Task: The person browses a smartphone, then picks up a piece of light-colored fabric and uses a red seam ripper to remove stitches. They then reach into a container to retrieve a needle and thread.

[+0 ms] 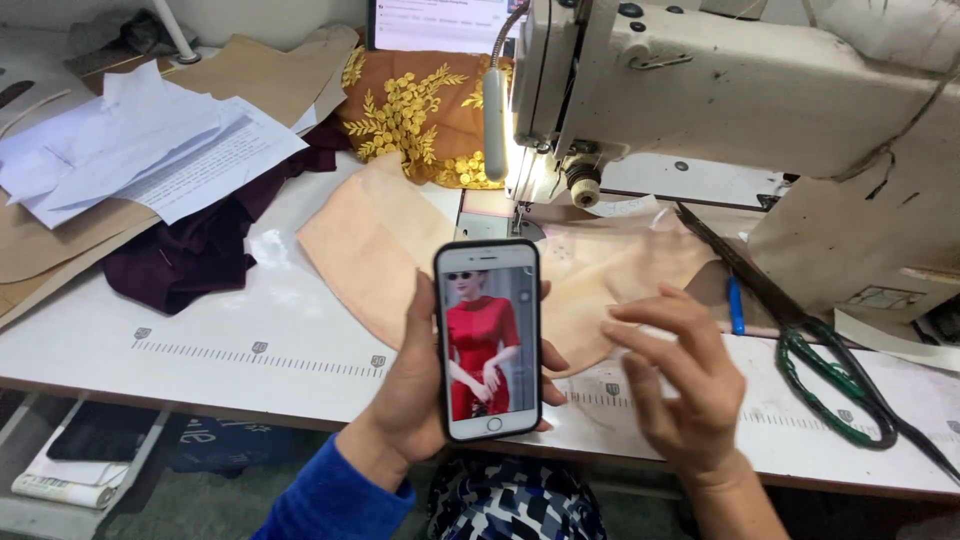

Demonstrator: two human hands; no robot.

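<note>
In the head view the left hand (pixel 415 385) is clamped around an upright white smartphone (pixel 489 340) showing a red dress on its screen, held above the front edge of the white worktop (pixel 250 340), while the right hand (pixel 675 375) hovers with fingers spread and loosely curled, empty, just over the pale peach fabric piece (pixel 370 245) lying under the white sewing machine (pixel 720 90). The phone could likely slip from this one-handed grip, and the black-bladed shears with green handles (pixel 830 375) near the right hand might snag the fabric if nudged.
</note>
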